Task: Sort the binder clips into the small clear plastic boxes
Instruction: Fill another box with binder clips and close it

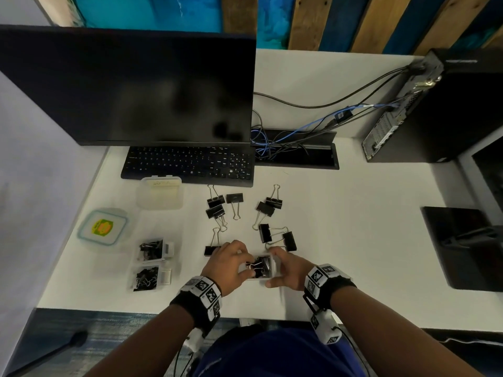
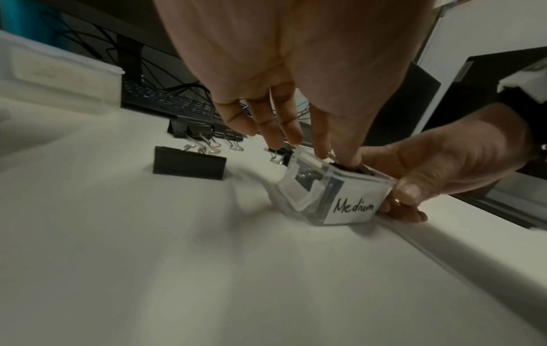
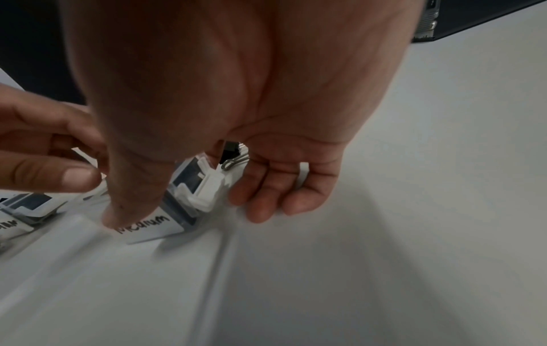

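Observation:
Near the desk's front edge, my right hand (image 1: 280,268) (image 3: 189,210) grips a small clear box (image 1: 275,263) (image 2: 349,207) (image 3: 148,230) labelled "Medium". Its thumb is on the label side and its fingers are behind the box. My left hand (image 1: 245,263) (image 2: 337,156) reaches into the open top, thumb and index pinching a black binder clip (image 1: 260,265) (image 2: 344,166) inside. Several larger black clips (image 1: 236,199) lie scattered just beyond the hands. Two more small clear boxes (image 1: 152,250) (image 1: 147,277) with clips in them stand to the left.
A lidded clear tub (image 1: 159,193) and a container with a yellow sticker (image 1: 103,229) sit at the left. The keyboard (image 1: 187,164) and monitor (image 1: 128,88) stand behind the clips. At the far right are cables and a PC tower (image 1: 435,110).

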